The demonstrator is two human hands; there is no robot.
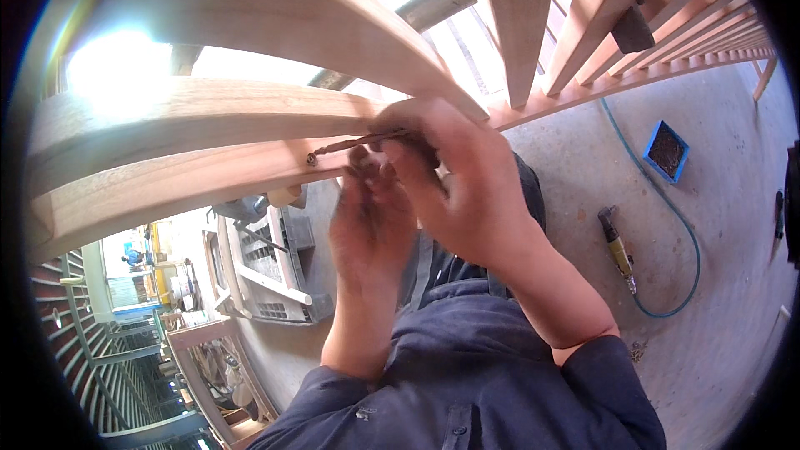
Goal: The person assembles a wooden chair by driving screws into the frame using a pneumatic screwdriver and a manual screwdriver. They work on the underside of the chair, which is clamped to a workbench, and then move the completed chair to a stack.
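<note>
In front of me, a pale wooden rail [167, 183] runs across from the left, with a curved slat [225, 108] just above it. My right hand [467, 183] pinches a thin, brown, twisted strip [337, 146] between thumb and fingers. The strip's far end meets a small dark spot, perhaps a hole, on the rail. Close beside it, my left hand [371, 221] is raised with its fingers curled together near the strip. Whether the left fingers hold anything is hidden. A broader wooden slat [258, 8] arches over both hands.
On the concrete floor to the right lie a yellow-and-black air tool [618, 254] with a teal hose [696, 250] and a blue tray [683, 168] of small dark pieces. More wooden slats [521, 17] reach toward the upper right. Left of me stands a wooden frame [187, 337].
</note>
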